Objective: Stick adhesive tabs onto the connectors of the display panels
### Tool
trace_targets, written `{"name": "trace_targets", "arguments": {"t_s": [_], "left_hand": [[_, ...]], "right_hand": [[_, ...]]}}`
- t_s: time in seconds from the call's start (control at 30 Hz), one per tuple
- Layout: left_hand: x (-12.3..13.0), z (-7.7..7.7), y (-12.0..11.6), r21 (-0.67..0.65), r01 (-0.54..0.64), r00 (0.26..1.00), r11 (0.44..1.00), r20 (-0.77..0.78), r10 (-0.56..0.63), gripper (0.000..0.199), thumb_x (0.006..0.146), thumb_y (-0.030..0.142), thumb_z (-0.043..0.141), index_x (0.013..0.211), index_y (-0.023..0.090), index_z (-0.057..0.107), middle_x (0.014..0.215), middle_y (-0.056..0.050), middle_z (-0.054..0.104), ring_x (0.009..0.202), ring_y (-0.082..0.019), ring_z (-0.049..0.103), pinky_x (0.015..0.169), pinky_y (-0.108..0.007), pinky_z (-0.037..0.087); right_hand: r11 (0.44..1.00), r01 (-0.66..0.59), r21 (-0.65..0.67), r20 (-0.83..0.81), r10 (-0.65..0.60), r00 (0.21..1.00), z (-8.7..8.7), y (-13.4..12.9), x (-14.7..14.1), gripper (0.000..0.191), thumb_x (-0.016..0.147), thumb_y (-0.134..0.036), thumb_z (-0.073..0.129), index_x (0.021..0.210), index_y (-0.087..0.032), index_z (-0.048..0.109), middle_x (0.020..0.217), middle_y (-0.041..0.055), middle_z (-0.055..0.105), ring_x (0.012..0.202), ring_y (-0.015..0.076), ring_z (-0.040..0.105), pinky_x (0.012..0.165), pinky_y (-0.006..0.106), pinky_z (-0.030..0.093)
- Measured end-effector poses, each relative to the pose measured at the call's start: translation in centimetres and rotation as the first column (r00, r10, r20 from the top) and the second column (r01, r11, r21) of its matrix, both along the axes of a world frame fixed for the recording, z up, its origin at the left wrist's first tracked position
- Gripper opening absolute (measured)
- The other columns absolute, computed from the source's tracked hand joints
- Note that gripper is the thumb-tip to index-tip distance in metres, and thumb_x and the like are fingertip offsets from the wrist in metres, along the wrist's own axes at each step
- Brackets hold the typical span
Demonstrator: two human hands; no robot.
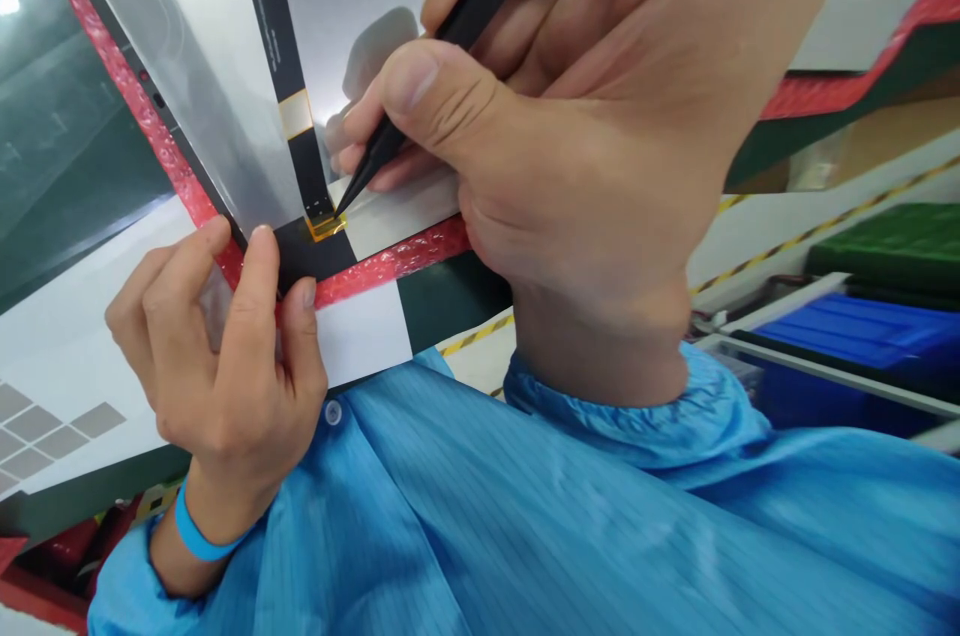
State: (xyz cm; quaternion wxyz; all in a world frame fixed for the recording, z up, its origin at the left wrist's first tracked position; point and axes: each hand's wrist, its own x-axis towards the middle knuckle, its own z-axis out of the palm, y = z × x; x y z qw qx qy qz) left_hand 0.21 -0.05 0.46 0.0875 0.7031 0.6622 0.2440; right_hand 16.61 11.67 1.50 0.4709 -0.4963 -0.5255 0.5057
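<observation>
A flat, silver-backed panel (184, 66) lies under my hands on red bubble wrap (394, 263). Down its back runs a black ribbon cable (279, 31), ending at a small amber tab (328, 228) near the panel's black corner. My right hand (585, 166) grips a slim black pointed tool (379, 151) like a pen, its tip touching or just above the amber tab. At the corner, my left hand (232, 356) holds the panel's edge, with thumb and index finger on either side of the corner. The tool's upper end runs out of frame.
White sheets (360, 336) lie on the dark green table surface (450, 301); one at left has grey squares. Another panel (862, 11) on red bubble wrap sits at upper right. Blue bins (862, 331) and yellow-black floor tape (825, 226) show lower right.
</observation>
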Motion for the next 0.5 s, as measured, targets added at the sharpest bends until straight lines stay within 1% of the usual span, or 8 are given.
{"name": "trace_targets", "arguments": {"t_s": [0.07, 0.13, 0.2, 0.3, 0.4, 0.43, 0.5], "left_hand": [[0.0, 0.06, -0.03, 0.0, -0.001, 1.0, 1.0, -0.004, 0.001, 0.045, 0.099, 0.024, 0.072, 0.144, 0.028, 0.068, 0.147, -0.013, 0.065, 0.136, -0.039, 0.06, 0.109, -0.063, 0.054], [-0.01, 0.09, -0.07, 0.002, 0.0, 1.0, 1.0, -0.003, 0.0, 0.045, 0.099, 0.024, 0.072, 0.143, 0.028, 0.068, 0.146, -0.013, 0.065, 0.136, -0.039, 0.06, 0.109, -0.063, 0.054], [-0.02, 0.09, -0.08, -0.001, 0.0, 1.0, 1.0, -0.004, 0.0, 0.044, 0.099, 0.023, 0.072, 0.143, 0.026, 0.069, 0.146, -0.014, 0.065, 0.136, -0.04, 0.06, 0.109, -0.063, 0.054], [0.06, 0.18, -0.01, -0.006, 0.006, 1.0, 1.0, -0.01, -0.006, 0.046, 0.099, 0.023, 0.072, 0.145, 0.025, 0.068, 0.147, -0.016, 0.064, 0.137, -0.04, 0.059, 0.11, -0.065, 0.053], [0.36, 0.45, 0.21, -0.039, 0.022, 1.0, 0.999, -0.021, -0.022, 0.048, 0.101, 0.022, 0.07, 0.147, 0.032, 0.067, 0.149, -0.012, 0.062, 0.14, -0.039, 0.056, 0.114, -0.068, 0.048], [0.49, 0.55, 0.28, -0.055, 0.026, 0.999, 0.998, -0.022, -0.027, 0.047, 0.101, 0.02, 0.069, 0.147, 0.034, 0.068, 0.151, -0.011, 0.061, 0.141, -0.04, 0.054, 0.116, -0.07, 0.046], [0.71, 0.74, 0.4, -0.085, 0.031, 0.999, 0.996, -0.032, -0.034, 0.046, 0.102, 0.017, 0.067, 0.144, 0.035, 0.07, 0.152, -0.012, 0.059, 0.144, -0.041, 0.05, 0.118, -0.074, 0.042]], "right_hand": [[1.0, -0.02, 0.011, 0.018, 0.02, 1.0, 0.19, -0.06, 0.05, 0.031, 0.093, -0.004, 0.073, 0.08, -0.028, 0.057, 0.082, -0.0009, 0.055, 0.084, 0.0207, 0.076, 0.058, 0.03, 0.063], [0.999, -0.041, 0.019, 0.016, 0.04, 0.999, 0.27, -0.16, 0.09, 0.032, 0.093, 0.0, 0.069, 0.084, -0.028, 0.058, 0.083, -0.0013, 0.054, 0.08, 0.0185, 0.075, 0.059, 0.03, 0.062], [0.998, -0.052, 0.02, 0.012, 0.052, 0.999, 0.22, -0.24, 0.1, 0.032, 0.094, -0.001, 0.068, 0.084, -0.028, 0.056, 0.084, -0.0012, 0.054, 0.079, 0.0179, 0.075, 0.06, 0.031, 0.062], [0.999, -0.04, 0.007, 0.005, 0.04, 0.999, 0.06, -0.27, 0.11, 0.031, 0.095, -0.004, 0.071, 0.085, -0.028, 0.054, 0.084, -0.0003, 0.054, 0.087, 0.0205, 0.076, 0.059, 0.031, 0.061], [0.999, -0.039, -0.005, 0.056, 0.039, 0.998, 0.0, -0.26, 0.13, 0.029, 0.097, -0.012, 0.075, 0.085, -0.028, 0.054, 0.086, 0.0, 0.054, 0.091, 0.0207, 0.076, 0.06, 0.029, 0.063], [0.999, -0.034, 0.009, 0.081, 0.034, 0.996, 0.04, -0.27, 0.13, 0.03, 0.097, -0.012, 0.075, 0.084, -0.028, 0.053, 0.086, -0.0003, 0.054, 0.09, 0.02, 0.076, 0.061, 0.028, 0.064], [0.999, -0.022, 0.041, 0.119, 0.017, 0.993, 0.16, -0.32, 0.07, 0.031, 0.096, -0.007, 0.073, 0.084, -0.028, 0.053, 0.085, -0.001, 0.054, 0.086, 0.0188, 0.075, 0.064, 0.027, 0.065]]}}
